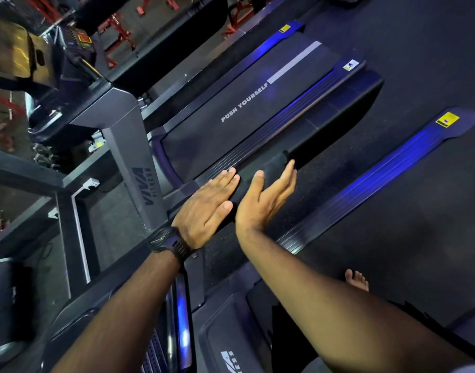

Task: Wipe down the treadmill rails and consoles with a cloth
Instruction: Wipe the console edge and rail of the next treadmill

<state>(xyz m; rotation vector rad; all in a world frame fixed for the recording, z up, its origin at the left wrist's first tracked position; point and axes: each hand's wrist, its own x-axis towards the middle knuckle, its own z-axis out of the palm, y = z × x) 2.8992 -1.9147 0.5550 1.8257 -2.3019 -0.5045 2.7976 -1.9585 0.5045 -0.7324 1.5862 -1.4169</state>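
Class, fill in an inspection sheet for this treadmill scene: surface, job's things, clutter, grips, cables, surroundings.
Surface: belt, dark, printed PUSH YOURSELF.
Job's things: dark rail running out from between the hands; a cloth-like patch on it, cannot tell for sure.
Clutter: nothing seen.
Grips: left hand flat, fingers straight, watch on its wrist; right hand open, edge-on beside the patch.
Cables: dark lead from a white socket.
Surroundings: red frames, second treadmill, bare foot.
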